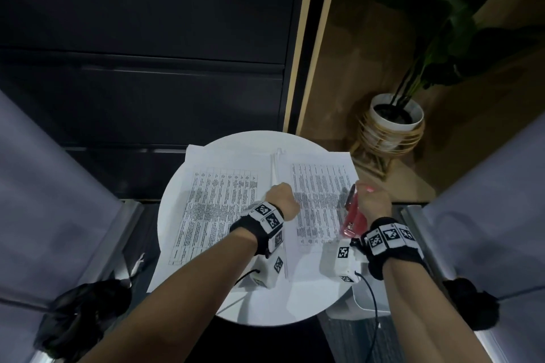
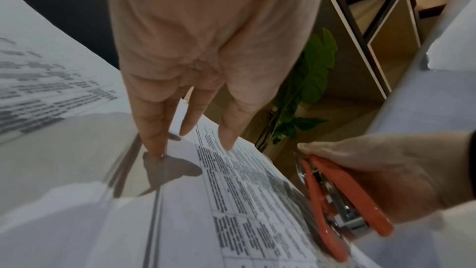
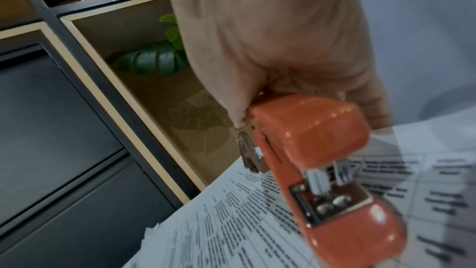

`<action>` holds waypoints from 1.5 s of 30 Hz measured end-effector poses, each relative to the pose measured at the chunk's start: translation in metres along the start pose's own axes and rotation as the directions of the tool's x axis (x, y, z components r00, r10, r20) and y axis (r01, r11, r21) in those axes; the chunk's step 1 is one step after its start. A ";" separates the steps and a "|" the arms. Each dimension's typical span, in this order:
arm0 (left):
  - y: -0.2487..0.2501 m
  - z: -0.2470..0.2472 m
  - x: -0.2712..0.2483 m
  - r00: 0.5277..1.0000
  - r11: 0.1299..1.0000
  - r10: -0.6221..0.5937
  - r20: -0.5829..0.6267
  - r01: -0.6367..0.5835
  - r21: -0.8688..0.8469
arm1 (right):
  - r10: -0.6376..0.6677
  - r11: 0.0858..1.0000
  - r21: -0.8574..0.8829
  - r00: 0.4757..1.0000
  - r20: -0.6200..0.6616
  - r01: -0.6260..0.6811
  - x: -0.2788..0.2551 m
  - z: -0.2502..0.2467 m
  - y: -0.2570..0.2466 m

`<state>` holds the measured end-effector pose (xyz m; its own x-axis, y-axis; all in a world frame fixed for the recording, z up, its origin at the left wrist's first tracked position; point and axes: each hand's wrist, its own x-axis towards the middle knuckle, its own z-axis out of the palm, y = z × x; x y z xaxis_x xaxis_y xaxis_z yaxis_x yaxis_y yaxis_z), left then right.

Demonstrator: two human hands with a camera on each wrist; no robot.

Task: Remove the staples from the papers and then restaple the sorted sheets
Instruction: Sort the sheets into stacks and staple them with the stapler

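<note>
White printed papers (image 1: 224,200) are lying flat on the round counter (image 1: 174,194), overhanging its far rim. Left wrist view: the left hand (image 2: 203,52) is pressing straight fingers (image 2: 154,136) onto the sheets. Right wrist view: the right hand (image 3: 278,48) is gripping a glossy orange stapler (image 3: 322,160) above the papers' right edge.

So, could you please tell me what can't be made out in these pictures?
- Printed text on the papers: blurred in every view.
- Any staple in the sheets: too small, not visible.
- Stapler front end: covered by the right hand.
- Left hand fingers: hidden by the hand itself in head view.
</note>
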<state>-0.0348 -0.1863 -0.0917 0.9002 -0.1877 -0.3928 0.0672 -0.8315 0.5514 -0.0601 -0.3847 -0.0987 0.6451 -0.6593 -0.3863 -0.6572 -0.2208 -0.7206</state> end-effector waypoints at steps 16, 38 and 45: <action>-0.140 -0.085 -0.001 0.817 0.866 -0.436 -0.376 0.495 0.073 | 0.097 0.904 0.368 0.942 0.322 -0.219 -0.040 0.057 -0.032; -0.147 -0.074 -0.006 0.783 0.902 -0.378 -0.494 0.432 -0.005 | 0.099 0.965 0.233 0.992 0.082 -0.116 -0.063 0.078 -0.023; -0.166 -0.081 -0.006 0.815 0.910 -0.378 -0.439 0.240 -0.339 | 0.098 0.974 0.196 0.990 0.099 -0.116 -0.064 0.078 -0.024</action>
<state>-0.0162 -0.0045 -0.1214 0.8972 0.3911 -0.2051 0.4224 -0.6246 0.6568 -0.0550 -0.2816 -0.1014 0.6128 -0.6032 -0.5105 -0.6385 0.0027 -0.7696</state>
